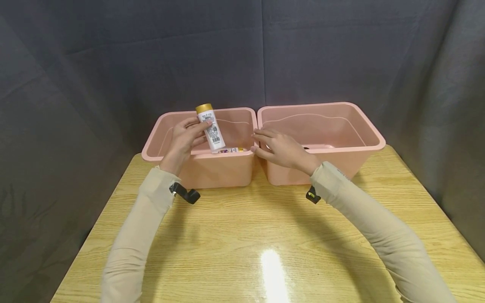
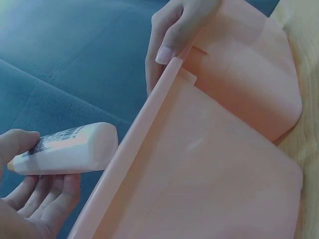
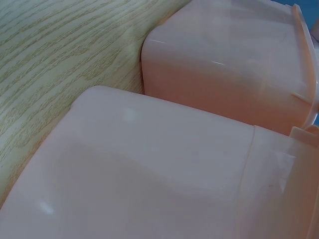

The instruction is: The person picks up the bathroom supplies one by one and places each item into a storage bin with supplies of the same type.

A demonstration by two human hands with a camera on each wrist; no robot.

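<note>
So far the left hand [image 1: 184, 141] grips a white bottle [image 1: 210, 128] over the left bin [image 1: 197, 166], where another bottle [image 1: 232, 150] lies, while the right hand [image 1: 278, 148] rests open-fingered on the rims; the right bin [image 1: 363, 143] looks bare inside.

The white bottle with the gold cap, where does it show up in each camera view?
Head: white bottle left of centre, held by the left hand over the left pink bin.
Left wrist: lower left, cap hidden.
Right wrist: not in it.
Shared landmark: the left pink bin, in every view.
</note>
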